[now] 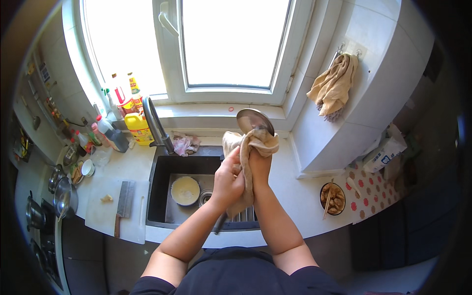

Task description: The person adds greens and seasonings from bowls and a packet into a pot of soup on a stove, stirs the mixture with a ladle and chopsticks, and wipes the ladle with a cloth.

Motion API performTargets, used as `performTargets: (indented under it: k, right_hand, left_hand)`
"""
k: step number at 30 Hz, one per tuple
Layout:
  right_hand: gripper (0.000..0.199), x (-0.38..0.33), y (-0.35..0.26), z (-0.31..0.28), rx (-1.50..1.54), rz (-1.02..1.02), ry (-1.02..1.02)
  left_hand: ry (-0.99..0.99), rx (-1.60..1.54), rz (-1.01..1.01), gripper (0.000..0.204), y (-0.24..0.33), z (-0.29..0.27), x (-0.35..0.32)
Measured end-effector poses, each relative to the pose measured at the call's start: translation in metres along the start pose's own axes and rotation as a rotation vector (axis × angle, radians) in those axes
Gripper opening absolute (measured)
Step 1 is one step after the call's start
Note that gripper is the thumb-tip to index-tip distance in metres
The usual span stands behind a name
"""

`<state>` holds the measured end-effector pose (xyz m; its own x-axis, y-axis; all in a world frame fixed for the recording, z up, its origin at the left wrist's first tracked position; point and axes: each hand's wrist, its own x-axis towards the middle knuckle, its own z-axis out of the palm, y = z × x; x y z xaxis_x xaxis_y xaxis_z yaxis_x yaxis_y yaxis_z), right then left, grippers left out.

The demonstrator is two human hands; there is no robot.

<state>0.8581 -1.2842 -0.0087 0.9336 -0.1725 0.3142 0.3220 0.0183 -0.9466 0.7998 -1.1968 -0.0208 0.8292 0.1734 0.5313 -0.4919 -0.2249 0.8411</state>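
Note:
In front of me, over the right side of the sink, I hold a long metal cooking utensil (255,119) with a broad, shiny round head. Whether it is a ladle or a spatula I cannot tell. Its dark handle end sticks out below my left hand (230,181), whose fingers are closed around the handle and against a beige cloth (263,141). The cloth drapes over my right hand (260,164) and wraps the utensil just below its head. My right fingers are mostly hidden under it, closed on the cloth. A loose end hangs between my forearms.
A pale bowl (185,191) stands in the dark sink (158,191), beneath a curved faucet (156,123). On the left, a cleaver (125,201) lies on a white cutting board (101,216). Right of the sink stands a bowl of food (333,198) with chopsticks. Towels (337,83) hang on the wall.

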Motion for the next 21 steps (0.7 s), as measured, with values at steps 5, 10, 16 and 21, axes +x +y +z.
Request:
performTargets:
  k: [5, 10, 16, 21]
  right_hand:
    - [0.033, 0.004, 0.038, -0.005, 0.083, 0.183, -0.03]
    - [0.037, 0.005, 0.066, -0.009, 0.542, 0.176, -0.22]
    - [0.022, 0.005, 0.031, -0.009, 0.239, 0.122, 0.102]
    - [0.016, -0.017, 0.019, -0.006, 0.238, 0.111, 0.017]
  left_hand:
    - [0.019, -0.844, -0.636, 0.076, 0.009, 0.01, 0.014]
    - [-0.026, -0.381, -0.503, 0.057, 0.004, 0.014, 0.016]
    - [-0.027, 0.303, -0.145, 0.04, 0.001, 0.01, -0.005]
    - [0.141, 0.072, -0.152, 0.02, -0.002, 0.005, 0.003]
